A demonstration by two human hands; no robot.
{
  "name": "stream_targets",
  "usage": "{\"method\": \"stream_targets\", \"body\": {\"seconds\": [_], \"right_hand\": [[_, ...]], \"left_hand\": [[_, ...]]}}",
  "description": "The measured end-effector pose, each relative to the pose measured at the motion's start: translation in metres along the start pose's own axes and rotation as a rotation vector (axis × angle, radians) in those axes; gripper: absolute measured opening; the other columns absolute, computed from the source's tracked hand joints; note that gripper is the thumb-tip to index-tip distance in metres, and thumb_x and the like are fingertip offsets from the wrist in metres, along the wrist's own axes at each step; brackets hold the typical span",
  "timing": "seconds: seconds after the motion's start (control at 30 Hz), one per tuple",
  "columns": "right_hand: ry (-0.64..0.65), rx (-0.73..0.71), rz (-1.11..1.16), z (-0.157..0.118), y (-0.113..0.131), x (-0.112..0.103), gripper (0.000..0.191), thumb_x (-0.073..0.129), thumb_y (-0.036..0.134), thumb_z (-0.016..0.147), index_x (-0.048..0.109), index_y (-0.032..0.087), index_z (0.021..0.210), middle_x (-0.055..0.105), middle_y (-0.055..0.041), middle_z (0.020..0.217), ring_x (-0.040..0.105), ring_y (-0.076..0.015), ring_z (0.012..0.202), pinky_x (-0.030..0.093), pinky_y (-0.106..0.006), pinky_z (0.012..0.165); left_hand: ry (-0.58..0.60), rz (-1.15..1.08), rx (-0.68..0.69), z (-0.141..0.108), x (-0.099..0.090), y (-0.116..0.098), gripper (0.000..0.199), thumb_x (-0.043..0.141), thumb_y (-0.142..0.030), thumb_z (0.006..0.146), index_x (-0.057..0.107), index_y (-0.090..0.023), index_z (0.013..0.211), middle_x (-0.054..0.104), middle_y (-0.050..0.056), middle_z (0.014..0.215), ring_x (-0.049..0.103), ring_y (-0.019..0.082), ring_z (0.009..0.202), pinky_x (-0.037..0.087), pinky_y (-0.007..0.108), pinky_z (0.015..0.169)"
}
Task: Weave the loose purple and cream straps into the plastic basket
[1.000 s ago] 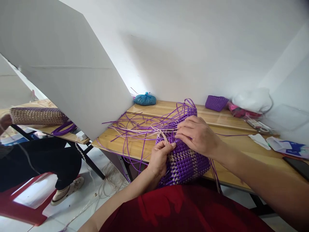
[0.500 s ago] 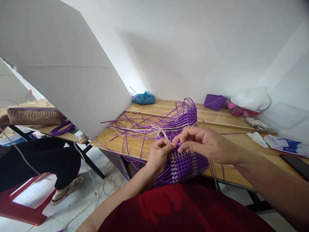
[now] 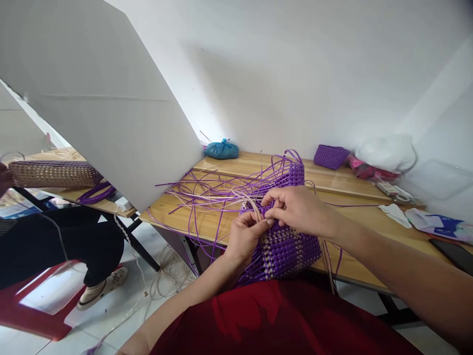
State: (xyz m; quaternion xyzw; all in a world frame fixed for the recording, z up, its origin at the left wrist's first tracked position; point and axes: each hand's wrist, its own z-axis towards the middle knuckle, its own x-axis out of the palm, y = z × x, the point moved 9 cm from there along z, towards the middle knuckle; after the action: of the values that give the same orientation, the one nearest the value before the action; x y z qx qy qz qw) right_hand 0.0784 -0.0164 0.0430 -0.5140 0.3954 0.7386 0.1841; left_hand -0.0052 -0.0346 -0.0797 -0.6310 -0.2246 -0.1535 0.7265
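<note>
A half-woven purple and beige basket [image 3: 284, 254] rests against the table edge in front of my red clothing. My left hand [image 3: 246, 234] pinches the weave at its upper rim, thumb on top, with beige strands rising beside the fingers. Close by on the right, my right hand [image 3: 291, 207] has its fingertips pressed together at the same spot, on a purple strip that is mostly hidden. Long loose purple and beige strips [image 3: 207, 190] fan out from the basket leftward over the table.
On the wooden table [image 3: 354, 212] stand a blue tied bag [image 3: 221, 150], a small purple basket [image 3: 330, 156] and a white plastic bag [image 3: 386, 152]. A phone [image 3: 453, 254] lies at right. Left of a grey partition [image 3: 111, 118], another person sits by a beige woven basket [image 3: 53, 174].
My right hand has moved slightly left and down, closer to my left hand, and its fingers have closed in on the weave. My left hand stays nearly in place.
</note>
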Motion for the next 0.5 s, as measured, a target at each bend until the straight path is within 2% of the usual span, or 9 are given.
{"method": "stream_targets", "body": {"seconds": [0.17,0.33,0.43,0.5], "right_hand": [[0.093,0.006,0.022,0.006,0.004,0.005,0.018,0.062,0.018,0.079,0.075,0.021,0.091,0.068,0.0028,0.06,0.063,-0.0117,0.057,0.042,-0.023,0.059],[0.04,-0.141,-0.21,0.006,0.027,0.007,0.013,0.061,0.013,0.078,0.072,0.019,0.078,0.069,-0.001,0.072,0.061,-0.0147,0.07,0.037,-0.026,0.064],[0.0,-0.223,-0.31,-0.003,0.033,0.014,0.014,0.054,0.012,0.085,0.066,0.016,0.079,0.066,-0.0046,0.082,0.057,-0.015,0.072,0.038,-0.029,0.068],[-0.067,-0.296,-0.317,-0.011,0.04,0.013,0.014,0.052,0.012,0.088,0.062,0.015,0.078,0.063,-0.0062,0.086,0.055,-0.0166,0.079,0.04,-0.031,0.076]], "left_hand": [[0.01,-0.012,0.001,0.001,0.002,-0.001,0.031,0.087,-0.027,0.059,0.058,-0.015,0.059,0.055,-0.002,0.059,0.044,0.008,0.057,0.031,0.024,0.058],[0.02,-0.063,-0.017,0.003,0.001,0.004,0.028,0.087,-0.028,0.058,0.063,-0.015,0.062,0.061,-0.001,0.062,0.048,0.009,0.059,0.035,0.024,0.06],[0.001,-0.119,-0.071,0.005,-0.003,0.015,0.029,0.088,-0.028,0.056,0.063,-0.015,0.064,0.061,-0.001,0.062,0.05,0.009,0.058,0.036,0.025,0.061],[-0.008,-0.154,-0.092,0.005,-0.004,0.019,0.029,0.087,-0.026,0.054,0.062,-0.015,0.063,0.059,-0.002,0.06,0.049,0.009,0.057,0.037,0.025,0.061]]}}
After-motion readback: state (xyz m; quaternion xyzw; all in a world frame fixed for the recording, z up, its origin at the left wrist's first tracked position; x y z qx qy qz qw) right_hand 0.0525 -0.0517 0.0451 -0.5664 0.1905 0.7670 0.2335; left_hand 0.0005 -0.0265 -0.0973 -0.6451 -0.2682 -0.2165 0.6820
